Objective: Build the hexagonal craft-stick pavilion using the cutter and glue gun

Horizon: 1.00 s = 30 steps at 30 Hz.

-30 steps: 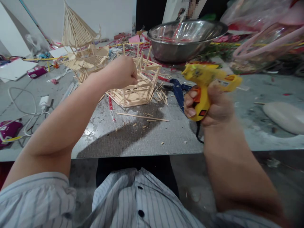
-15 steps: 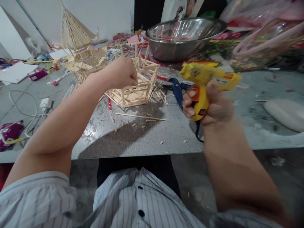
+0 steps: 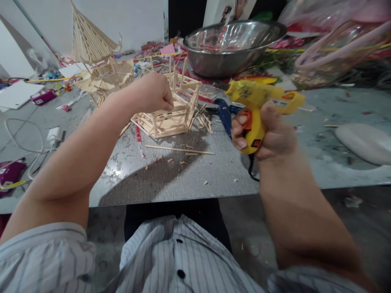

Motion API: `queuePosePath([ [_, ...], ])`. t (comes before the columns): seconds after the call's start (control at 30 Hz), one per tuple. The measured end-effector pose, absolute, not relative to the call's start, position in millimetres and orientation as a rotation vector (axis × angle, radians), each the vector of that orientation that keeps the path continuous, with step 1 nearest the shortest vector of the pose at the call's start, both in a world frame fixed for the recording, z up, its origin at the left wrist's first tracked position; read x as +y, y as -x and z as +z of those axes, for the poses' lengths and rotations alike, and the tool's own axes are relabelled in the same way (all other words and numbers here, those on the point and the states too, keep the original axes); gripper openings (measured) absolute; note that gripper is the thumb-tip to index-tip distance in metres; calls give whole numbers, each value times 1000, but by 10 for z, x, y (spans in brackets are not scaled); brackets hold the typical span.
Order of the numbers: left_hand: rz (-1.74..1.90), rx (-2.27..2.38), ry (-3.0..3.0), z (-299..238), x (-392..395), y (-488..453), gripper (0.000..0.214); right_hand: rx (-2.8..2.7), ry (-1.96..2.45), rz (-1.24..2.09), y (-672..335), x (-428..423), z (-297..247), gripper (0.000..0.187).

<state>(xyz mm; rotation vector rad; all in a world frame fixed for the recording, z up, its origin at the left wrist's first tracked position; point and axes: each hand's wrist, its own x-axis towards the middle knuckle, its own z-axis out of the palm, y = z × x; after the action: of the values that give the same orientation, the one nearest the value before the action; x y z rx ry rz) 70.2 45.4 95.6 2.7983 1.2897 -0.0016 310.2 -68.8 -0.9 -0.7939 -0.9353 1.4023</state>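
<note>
A yellow hot glue gun point(image 3: 259, 97) is gripped in my right hand point(image 3: 275, 134), its nozzle pointing left and my fingers around the orange trigger. My left hand point(image 3: 155, 92) is closed over the near part of a wooden stick model point(image 3: 171, 130) with a many-sided base and upright posts. Whatever its fingers pinch is hidden behind the hand. A loose thin stick point(image 3: 180, 149) and several small offcuts lie in front of the model. Behind my left arm stands another stick model with a pointed roof point(image 3: 91, 38).
A steel bowl point(image 3: 232, 55) stands behind the glue gun. Blue-handled pliers point(image 3: 224, 116) lie left of my right hand. A pink-rimmed basket point(image 3: 336, 61) and a pale oval object point(image 3: 363, 142) are at right. A white charger point(image 3: 55, 134) with cables lies at left.
The whole view has shifted slightly, so things appear a little further left. Both hands keep nearly the same pose, with the glue gun still in my right hand.
</note>
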Motion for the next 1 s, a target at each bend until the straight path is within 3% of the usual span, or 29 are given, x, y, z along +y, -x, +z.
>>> queuePosePath([
  [0.67,94,1303,-2684,980,338,-711,24,-1140,716,1418,-3229,-638,-145,44],
  [1.0,114,1296,-2693,965,348,-703,23,-1083,769,1378,-3174,-656,-107,49],
])
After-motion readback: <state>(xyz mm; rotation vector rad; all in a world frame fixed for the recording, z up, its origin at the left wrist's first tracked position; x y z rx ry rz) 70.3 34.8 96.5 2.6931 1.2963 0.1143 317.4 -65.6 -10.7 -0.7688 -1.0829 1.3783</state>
